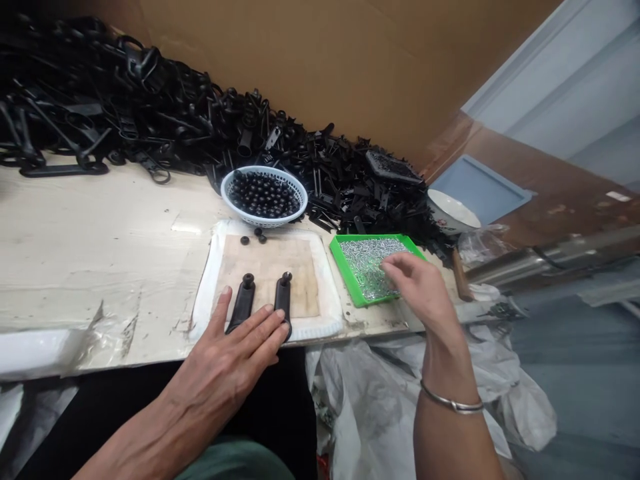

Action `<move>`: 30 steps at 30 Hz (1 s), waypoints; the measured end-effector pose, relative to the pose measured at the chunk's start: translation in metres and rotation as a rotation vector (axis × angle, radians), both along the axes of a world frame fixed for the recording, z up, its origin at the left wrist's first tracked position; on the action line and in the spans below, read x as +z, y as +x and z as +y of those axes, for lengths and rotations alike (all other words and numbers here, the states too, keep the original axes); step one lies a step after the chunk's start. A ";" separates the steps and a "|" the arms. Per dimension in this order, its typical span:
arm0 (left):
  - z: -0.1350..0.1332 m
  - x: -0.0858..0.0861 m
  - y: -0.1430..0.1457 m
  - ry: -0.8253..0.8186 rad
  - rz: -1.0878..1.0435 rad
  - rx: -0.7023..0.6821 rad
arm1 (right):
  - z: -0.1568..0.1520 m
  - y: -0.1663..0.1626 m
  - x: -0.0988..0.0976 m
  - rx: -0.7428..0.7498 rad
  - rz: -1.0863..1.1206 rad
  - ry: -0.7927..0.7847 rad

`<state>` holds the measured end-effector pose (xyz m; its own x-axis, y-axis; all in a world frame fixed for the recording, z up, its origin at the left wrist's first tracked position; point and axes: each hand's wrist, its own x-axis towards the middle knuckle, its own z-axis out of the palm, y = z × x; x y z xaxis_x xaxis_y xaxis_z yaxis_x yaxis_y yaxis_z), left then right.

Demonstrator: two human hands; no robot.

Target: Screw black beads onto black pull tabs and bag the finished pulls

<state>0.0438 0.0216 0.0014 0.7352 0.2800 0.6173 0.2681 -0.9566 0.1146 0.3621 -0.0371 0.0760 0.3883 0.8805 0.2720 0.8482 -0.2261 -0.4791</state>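
My left hand [240, 357] lies flat with its fingers stretched out, resting on the lower ends of two black plastic parts [243, 303]. Each part has a small round black knob [287, 277] at its far end. They lie side by side on a cloth-edged pad [305, 267]. Over a green tray [357, 293] filled with small silvery metal pins or screws [370, 257], my right hand [417, 287] has thumb and fingertips pinched together. Whatever sits in that pinch is too small to make out.
A light blue basket [264, 220] of round black knobs stands behind the pad, with three loose knobs [245, 241] before it. Black plastic parts [165, 113] are heaped along the back. At right are a white bowl [455, 213] and a wooden handle [461, 275].
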 end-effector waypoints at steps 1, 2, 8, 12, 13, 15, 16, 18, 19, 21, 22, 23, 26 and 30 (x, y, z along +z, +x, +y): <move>0.000 0.001 -0.002 0.000 0.002 0.000 | -0.001 -0.002 0.003 -0.027 0.040 0.047; 0.001 0.002 -0.004 -0.004 0.002 0.004 | -0.003 -0.006 0.006 -0.041 0.099 0.102; -0.002 0.003 -0.021 -0.040 0.034 0.087 | 0.005 -0.061 0.016 0.124 0.396 0.267; -0.003 0.002 -0.025 -0.033 0.084 0.102 | 0.024 -0.108 0.011 0.278 0.472 0.214; -0.003 0.002 -0.026 -0.030 0.102 0.102 | 0.030 -0.118 0.009 0.299 0.482 0.206; -0.003 0.003 -0.026 -0.027 0.143 0.102 | 0.041 -0.134 0.006 0.346 0.459 0.203; -0.004 0.004 -0.026 -0.025 0.151 0.099 | 0.046 -0.140 0.004 0.378 0.428 0.204; -0.004 0.006 -0.026 -0.030 0.159 0.091 | 0.056 -0.148 0.000 0.453 0.354 0.203; -0.004 0.007 -0.026 -0.036 0.157 0.087 | 0.059 -0.150 -0.003 0.489 0.321 0.196; -0.003 0.009 -0.026 -0.056 0.149 0.076 | 0.066 -0.154 -0.008 0.539 0.277 0.179; -0.003 0.009 -0.026 -0.065 0.142 0.073 | 0.068 -0.155 -0.010 0.549 0.265 0.170; -0.003 0.009 -0.026 -0.070 0.134 0.069 | 0.070 -0.156 -0.012 0.554 0.256 0.160; -0.001 0.010 -0.025 -0.068 0.096 0.066 | 0.074 -0.158 -0.017 0.561 0.229 0.130; -0.001 0.007 -0.024 -0.057 0.058 0.075 | 0.076 -0.159 -0.018 0.570 0.159 0.135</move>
<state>0.0196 0.0202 0.0087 0.7447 0.3696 0.5558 0.3469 -0.9257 0.1508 0.2027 0.0390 0.0575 -0.0889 0.9234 0.3734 0.7336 0.3143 -0.6025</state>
